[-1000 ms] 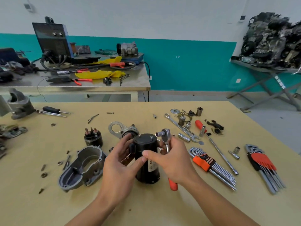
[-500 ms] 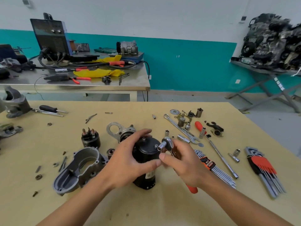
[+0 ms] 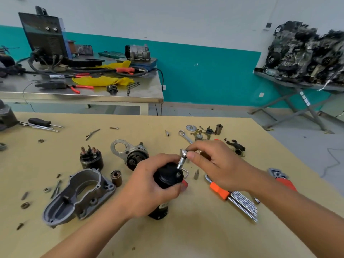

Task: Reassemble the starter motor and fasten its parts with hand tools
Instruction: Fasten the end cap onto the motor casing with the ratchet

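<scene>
Because probably heavy, rigid and slick-painted, hold the starter motor body (image 3: pixel 160 211), upright at 3 o'clock from the solenoid (image 3: pixel 91 160), clasped round its barrel in the left hand (image 3: pixel 149 189), with the right hand (image 3: pixel 217 166) pinching the chrome socket (image 3: pixel 181 161) at the 2 o'clock edge of its end cap (image 3: pixel 167 175).

left hand (image 3: pixel 149 187) and right hand (image 3: pixel 221 168) both showing bare, short plain nails (image 3: pixel 191 155) showing on the fingers (image 3: pixel 202 145), wrists (image 3: pixel 247 183) and forearms (image 3: pixel 290 211) running bare behind the fingers
</scene>
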`<state>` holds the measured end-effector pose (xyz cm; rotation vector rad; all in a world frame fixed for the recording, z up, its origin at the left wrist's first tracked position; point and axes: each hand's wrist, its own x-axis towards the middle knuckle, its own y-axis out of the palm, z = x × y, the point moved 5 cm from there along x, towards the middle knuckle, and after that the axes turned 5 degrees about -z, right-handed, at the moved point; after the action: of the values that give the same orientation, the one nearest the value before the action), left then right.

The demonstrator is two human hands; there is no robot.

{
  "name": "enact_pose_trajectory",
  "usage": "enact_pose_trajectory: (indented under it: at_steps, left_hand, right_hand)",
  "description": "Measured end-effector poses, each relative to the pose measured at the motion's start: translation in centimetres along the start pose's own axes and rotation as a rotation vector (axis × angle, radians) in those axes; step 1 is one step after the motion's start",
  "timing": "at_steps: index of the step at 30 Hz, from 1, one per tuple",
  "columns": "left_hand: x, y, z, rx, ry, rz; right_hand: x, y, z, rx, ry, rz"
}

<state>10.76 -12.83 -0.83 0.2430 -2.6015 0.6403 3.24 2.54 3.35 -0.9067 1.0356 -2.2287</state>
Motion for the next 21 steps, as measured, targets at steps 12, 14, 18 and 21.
enact_pose_trajectory:
  at_steps: [12,14,18,21]
  left_hand:
    - [0.1,-0.3,0.1,-0.047,0.017,-0.1]
    - [0.1,-0.4,0.2,-0.036,0.019,-0.103]
    - [0.3,-0.5,0.1,-0.052,0.031,-0.074]
    - [0.4,-0.6,0.2,-0.09,0.014,-0.05]
  right_hand:
    - [0.7,0.1,2.1,-0.207,0.038,0.227]
    - [1.2,0.4,2.5,-0.205,0.106,0.245]
    - [2.7,0.0,3.7,-0.342,0.047,0.412]
    - [3.3,-0.7,5.1,-0.611,-0.204,0.566]
